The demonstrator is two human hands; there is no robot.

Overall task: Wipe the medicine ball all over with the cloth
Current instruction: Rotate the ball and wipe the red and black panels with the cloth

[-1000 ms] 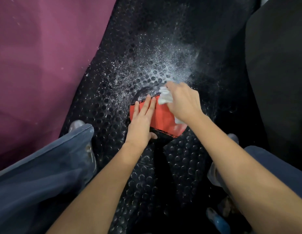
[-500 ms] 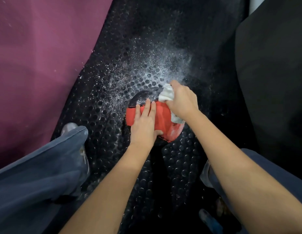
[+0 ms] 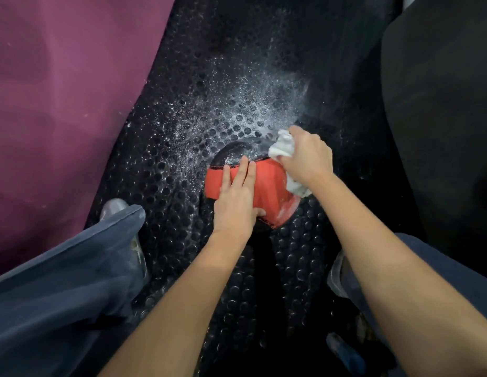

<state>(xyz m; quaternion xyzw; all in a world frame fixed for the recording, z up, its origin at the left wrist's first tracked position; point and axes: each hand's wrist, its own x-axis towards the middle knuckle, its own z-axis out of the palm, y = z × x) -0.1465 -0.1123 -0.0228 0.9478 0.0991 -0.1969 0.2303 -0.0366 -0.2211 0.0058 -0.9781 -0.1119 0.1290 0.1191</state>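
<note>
ball [image 3: 266, 186] is steadied by flat left hand [image 3: 234, 205]; cloth [image 3: 282, 147] is bunched in right hand [image 3: 307, 156], pressed on it

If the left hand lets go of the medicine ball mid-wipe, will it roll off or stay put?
Probably apt to roll: the medicine ball is round and the left hand lies flat on it, seemingly steadying it. The studded mat may slow it. The right hand pushes the cloth sideways against it, which could nudge it. Its surface looks damp, so possibly slippery.
</note>
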